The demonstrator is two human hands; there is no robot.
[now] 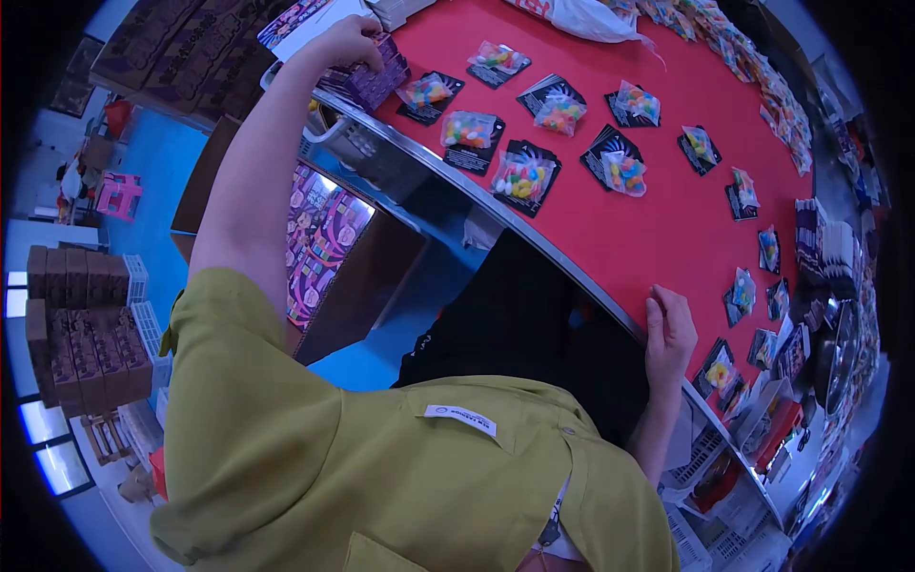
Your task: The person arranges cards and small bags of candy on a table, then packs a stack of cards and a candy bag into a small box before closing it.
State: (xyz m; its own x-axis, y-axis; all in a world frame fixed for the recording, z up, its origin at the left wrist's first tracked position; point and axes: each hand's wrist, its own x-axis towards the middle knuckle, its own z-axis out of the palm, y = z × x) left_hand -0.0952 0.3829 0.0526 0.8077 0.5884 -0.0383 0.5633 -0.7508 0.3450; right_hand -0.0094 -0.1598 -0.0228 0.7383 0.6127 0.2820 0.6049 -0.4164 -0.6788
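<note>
My left hand reaches to the far left end of the red table, its fingers curled down on a row of purple printed boxes. Its fingertips are partly hidden against them. My right hand rests at the table's near edge, fingers loosely bent and apart from the thumb, with nothing in it. Clear bags of colourful candy lie on black printed cards across the red surface, such as one candy bag near the front edge and another candy bag further right. A candy bag lies just past my right hand.
Loose candy bags are heaped along the far edge, near a white plastic bag. Upright stacks of cards stand at the right. Below the table on the left is an open carton; brown boxes are piled beyond.
</note>
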